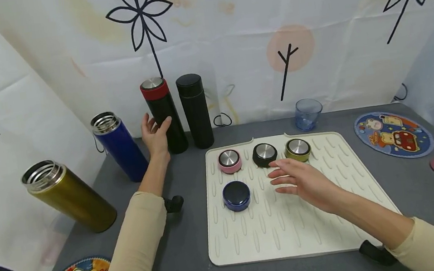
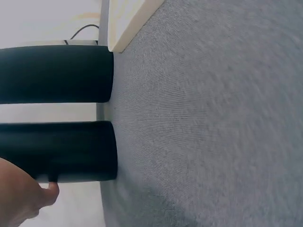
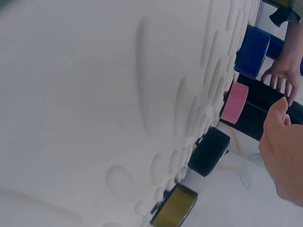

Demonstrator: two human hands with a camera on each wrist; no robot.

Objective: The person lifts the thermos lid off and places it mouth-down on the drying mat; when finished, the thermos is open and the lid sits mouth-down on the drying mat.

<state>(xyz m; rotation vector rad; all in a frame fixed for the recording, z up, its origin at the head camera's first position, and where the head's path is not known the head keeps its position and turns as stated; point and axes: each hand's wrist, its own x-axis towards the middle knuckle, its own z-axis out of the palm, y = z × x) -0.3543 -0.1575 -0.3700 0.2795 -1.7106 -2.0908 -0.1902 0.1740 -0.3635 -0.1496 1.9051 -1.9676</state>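
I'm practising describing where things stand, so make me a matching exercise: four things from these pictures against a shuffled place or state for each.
1. red-topped bottle
2. blue lid
3. gold bottle
4. glass

A. beyond the far edge of the white mat
B. right by the left hand
C. on the mat, closest lid to the camera wearer
D. without a lid, farthest left

Pairs: 1-B, 2-C, 3-D, 4-A
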